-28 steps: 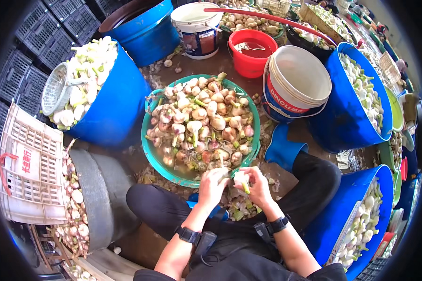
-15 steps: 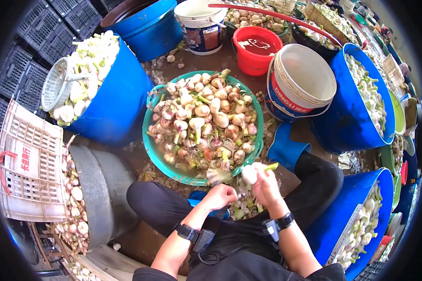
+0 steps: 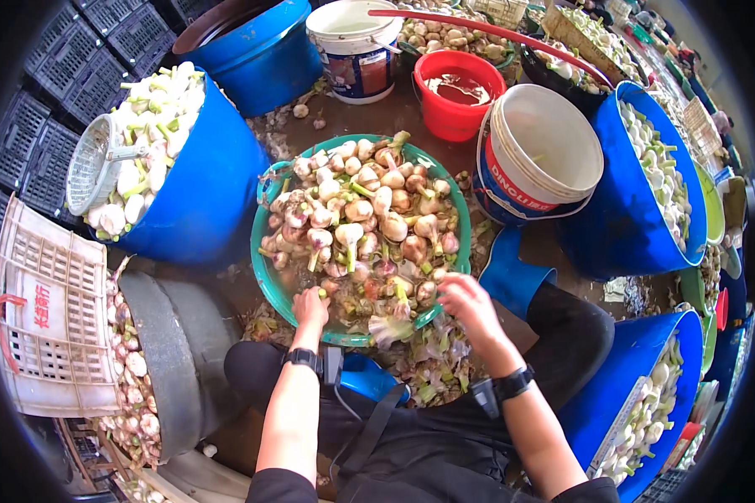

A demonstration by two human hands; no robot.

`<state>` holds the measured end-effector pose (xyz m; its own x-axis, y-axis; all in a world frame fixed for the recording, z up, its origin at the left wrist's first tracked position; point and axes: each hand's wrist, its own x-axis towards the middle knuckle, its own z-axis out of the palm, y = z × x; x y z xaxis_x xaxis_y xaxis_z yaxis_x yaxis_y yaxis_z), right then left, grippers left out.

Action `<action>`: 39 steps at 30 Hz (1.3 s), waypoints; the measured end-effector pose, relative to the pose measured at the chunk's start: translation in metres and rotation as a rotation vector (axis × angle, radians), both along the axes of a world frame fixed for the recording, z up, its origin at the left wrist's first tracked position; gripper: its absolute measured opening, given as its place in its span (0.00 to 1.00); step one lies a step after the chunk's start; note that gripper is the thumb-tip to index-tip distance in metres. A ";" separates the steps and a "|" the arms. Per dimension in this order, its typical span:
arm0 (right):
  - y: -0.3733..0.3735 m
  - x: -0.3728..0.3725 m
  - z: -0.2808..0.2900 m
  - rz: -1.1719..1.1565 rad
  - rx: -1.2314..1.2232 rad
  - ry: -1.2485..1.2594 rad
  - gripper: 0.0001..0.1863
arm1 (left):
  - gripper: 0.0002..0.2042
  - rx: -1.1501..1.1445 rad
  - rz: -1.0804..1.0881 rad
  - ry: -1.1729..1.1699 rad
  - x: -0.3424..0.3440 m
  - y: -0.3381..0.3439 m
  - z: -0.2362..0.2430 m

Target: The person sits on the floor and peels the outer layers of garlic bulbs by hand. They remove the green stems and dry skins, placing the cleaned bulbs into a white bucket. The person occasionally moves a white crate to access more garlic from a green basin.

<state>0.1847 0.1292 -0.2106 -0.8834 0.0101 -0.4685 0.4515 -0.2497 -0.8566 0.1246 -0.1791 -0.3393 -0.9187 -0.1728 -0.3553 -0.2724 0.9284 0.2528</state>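
Note:
A round green basin (image 3: 464, 220) sits in front of me, heaped with wet, unpeeled garlic bulbs (image 3: 350, 234) standing in murky water. My left hand (image 3: 311, 309) reaches into its near left side. The fingers are closed there, and a small greenish stem end shows at their tips; most of what they grip is hidden. Just off the basin's near right rim, my right hand (image 3: 470, 308) hangs with fingers apart and nothing visible in it. A clump of pale garlic skin (image 3: 390, 330) hangs by the near rim.
Blue tubs of peeled garlic stand far left (image 3: 176, 193), far right (image 3: 596, 226) and near right (image 3: 579, 402). A white bucket (image 3: 512, 151), with a small pale-green streak inside, and a red bucket (image 3: 453, 117) stand beyond the basin. A grey tub (image 3: 180, 335) of garlic is left.
The peeled garlic bulb has left my right hand, which is now open and higher. My left hand has moved left and forward into the basin and closed there.

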 end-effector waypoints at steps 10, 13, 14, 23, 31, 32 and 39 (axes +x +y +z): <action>-0.054 0.033 -0.026 0.253 0.376 0.341 0.29 | 0.12 1.186 0.258 -0.061 0.059 0.101 0.093; -0.048 0.035 -0.020 0.180 0.479 0.405 0.29 | 0.12 1.368 0.301 -0.102 0.059 0.113 0.105; -0.044 0.034 -0.020 0.181 0.556 0.447 0.29 | 0.12 1.454 0.309 -0.111 0.058 0.116 0.107; -0.045 0.051 -0.041 0.070 0.239 0.292 0.29 | 0.07 1.498 0.261 0.009 0.067 0.123 0.094; -0.054 0.061 -0.036 0.126 0.496 0.399 0.28 | 0.08 0.857 0.047 0.216 0.066 0.125 0.095; -0.049 0.063 -0.040 0.113 0.518 0.414 0.27 | 0.07 0.934 0.055 0.193 0.067 0.121 0.093; -0.034 0.063 -0.034 0.042 -0.490 -0.128 0.23 | 0.11 1.546 0.476 -0.321 0.083 0.122 0.106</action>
<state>0.2475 0.0948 -0.2442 -0.8135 -0.2720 -0.5139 0.5634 -0.5877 -0.5807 0.2081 -0.0574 -0.2336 -0.7497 0.2758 -0.6015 -0.6617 -0.3111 0.6822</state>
